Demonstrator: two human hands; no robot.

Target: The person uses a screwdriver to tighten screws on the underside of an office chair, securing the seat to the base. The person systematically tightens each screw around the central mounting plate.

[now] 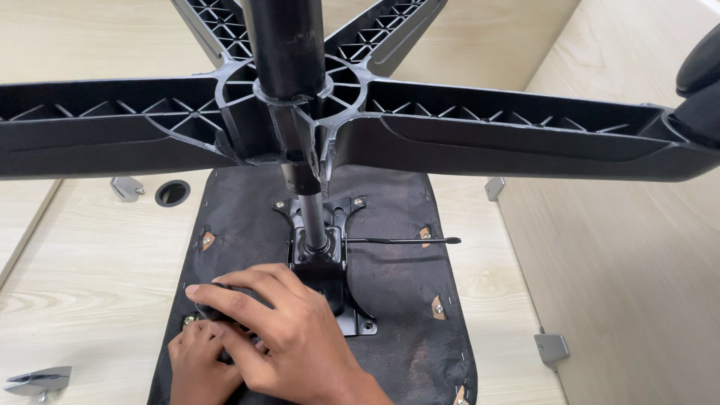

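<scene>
Down at the near edge, the right hand (289,334) is curling over a dark rounded knob (217,300), its fingers wrapping the top so that only the knob's left end is showing. The left hand (199,360) is tucking in underneath and just to the left, fingers bent against the same knob; whether it is actually gripping or only steadying I cannot tell, since the right hand is covering most of it. Both hands are touching each other and resting on the seat underside (405,300), a black fabric panel lying face up on the pale wooden table (90,262).

Just right of the knob, and touching the right hand's knuckles, the metal plate (330,277) is sitting bolted to the seat. The knob is lying to the plate's near left, with its long axis running roughly left to right toward the plate; the right hand is the nearer one to the plate. A thin lever (405,241) is pointing out from the plate to the right, its long axis also left to right. From the plate the gas column (311,217) is rising toward the camera into the five-armed base (487,127), which is spreading across the far half of the view. Small grey brackets (551,346) are lying on the table on both sides.
</scene>
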